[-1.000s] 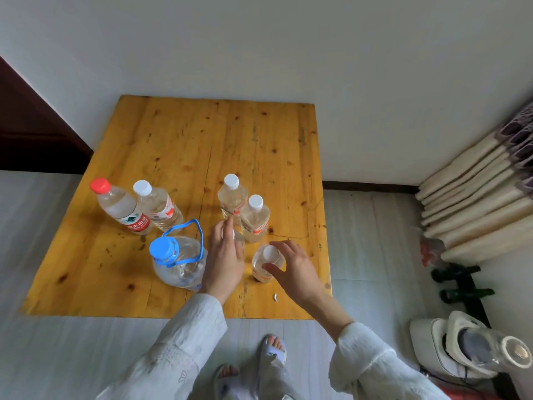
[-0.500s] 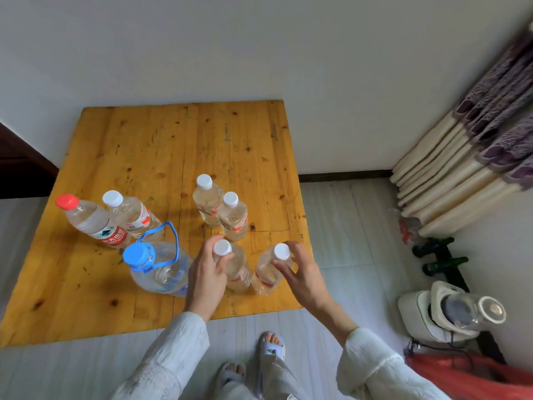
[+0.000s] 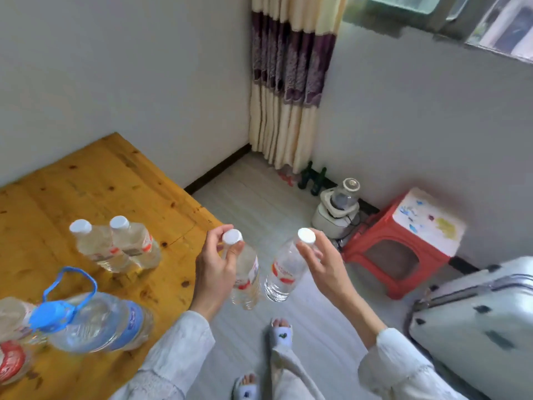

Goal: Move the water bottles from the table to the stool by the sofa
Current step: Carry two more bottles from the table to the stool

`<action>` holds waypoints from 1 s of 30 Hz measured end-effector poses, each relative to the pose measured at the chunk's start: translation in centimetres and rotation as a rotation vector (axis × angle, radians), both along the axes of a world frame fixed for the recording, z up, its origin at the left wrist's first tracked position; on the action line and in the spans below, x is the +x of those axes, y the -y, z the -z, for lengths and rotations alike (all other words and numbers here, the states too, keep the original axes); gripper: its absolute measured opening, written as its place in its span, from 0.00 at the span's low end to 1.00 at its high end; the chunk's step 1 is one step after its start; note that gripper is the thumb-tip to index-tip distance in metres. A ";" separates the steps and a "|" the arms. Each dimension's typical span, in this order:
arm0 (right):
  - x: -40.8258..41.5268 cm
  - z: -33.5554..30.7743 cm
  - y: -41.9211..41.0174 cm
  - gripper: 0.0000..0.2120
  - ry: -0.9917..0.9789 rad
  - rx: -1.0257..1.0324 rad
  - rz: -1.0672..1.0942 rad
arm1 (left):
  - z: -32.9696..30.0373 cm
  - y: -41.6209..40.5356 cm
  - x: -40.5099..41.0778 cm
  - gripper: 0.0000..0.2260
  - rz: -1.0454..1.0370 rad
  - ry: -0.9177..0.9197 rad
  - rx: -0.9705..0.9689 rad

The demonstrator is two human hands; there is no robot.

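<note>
My left hand (image 3: 215, 269) grips a small white-capped water bottle (image 3: 245, 280) by its neck, hanging over the floor just off the table's edge. My right hand (image 3: 324, 264) holds a second small bottle (image 3: 284, 272) the same way, tilted beside the first. On the wooden table (image 3: 95, 183) two small white-capped bottles (image 3: 121, 249) stand together. A large jug with a blue cap and handle (image 3: 95, 321) and parts of other bottles (image 3: 11, 342) sit at the lower left. A red plastic stool (image 3: 403, 243) with a white painted top stands by the wall at right.
A white kitchen appliance (image 3: 337, 210) with a cord sits on the floor left of the stool. A pale green suitcase (image 3: 478, 321) lies at the lower right. Dark green bottles (image 3: 313, 179) stand below a curtain (image 3: 288, 82) in the corner. My slippered feet (image 3: 281, 333) are below.
Both hands have lifted their bottles off the table and carried them right, over the floor. My view has swung right, bringing the stool, suitcase and curtain into sight.
</note>
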State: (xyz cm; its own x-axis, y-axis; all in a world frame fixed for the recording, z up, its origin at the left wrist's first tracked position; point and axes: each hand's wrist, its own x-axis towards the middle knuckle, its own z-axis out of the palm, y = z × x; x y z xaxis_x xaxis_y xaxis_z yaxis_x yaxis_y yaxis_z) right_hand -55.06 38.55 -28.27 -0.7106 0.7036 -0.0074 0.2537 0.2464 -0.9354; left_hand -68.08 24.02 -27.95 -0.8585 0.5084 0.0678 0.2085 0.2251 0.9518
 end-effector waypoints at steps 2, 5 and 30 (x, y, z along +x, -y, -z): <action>3.7 -0.7 0.4 0.10 -0.014 0.004 0.107 | -0.9 -1.2 2.0 0.09 0.114 0.016 0.036; 9.3 -1.7 1.2 0.10 -0.043 0.012 0.255 | -2.2 -3.0 5.8 0.09 0.285 0.052 0.067; 69.6 -6.5 16.4 0.13 -0.135 0.138 1.391 | -7.2 -8.8 66.6 0.08 1.526 0.104 0.185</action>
